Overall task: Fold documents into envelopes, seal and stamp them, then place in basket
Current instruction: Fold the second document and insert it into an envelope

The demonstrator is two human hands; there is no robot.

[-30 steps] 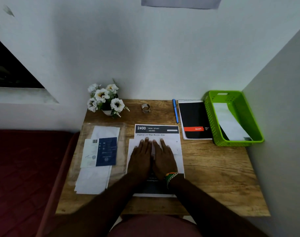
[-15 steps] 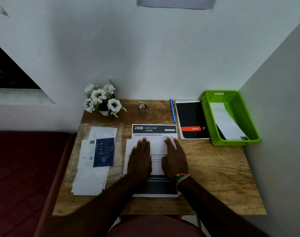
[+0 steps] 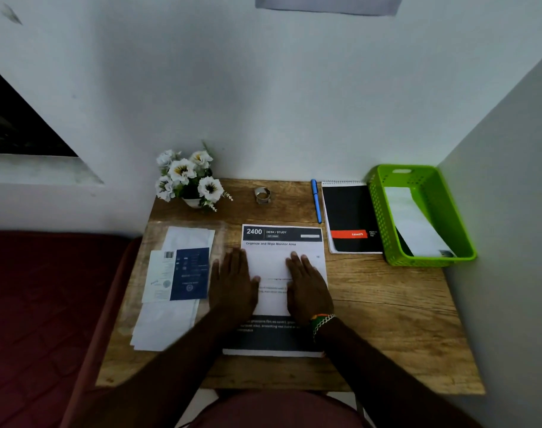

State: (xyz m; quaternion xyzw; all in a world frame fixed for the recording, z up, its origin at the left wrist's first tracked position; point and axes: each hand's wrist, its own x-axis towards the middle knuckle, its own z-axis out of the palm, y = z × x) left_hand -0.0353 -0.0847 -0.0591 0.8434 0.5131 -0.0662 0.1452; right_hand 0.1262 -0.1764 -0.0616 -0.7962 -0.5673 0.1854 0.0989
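Folding stage, head view. Left hand (image 3: 234, 285) and right hand (image 3: 306, 287) laid flat, fingers straight, palms down on the folded document (image 3: 282, 264), gripping nothing. Document directly beneath both palms, long axis running away from the wrists toward the wall; folded flap spanning the gap between the hands, crease apparently crosswise under the palms. Envelopes (image 3: 171, 322) just outboard of the left hand, near its little-finger side, hence the nearer reach for that hand. Green basket (image 3: 383, 217) well beyond the right hand, forward and outboard, already containing one white envelope. Likely next: second crosswise fold, then a leftward reach for an envelope.
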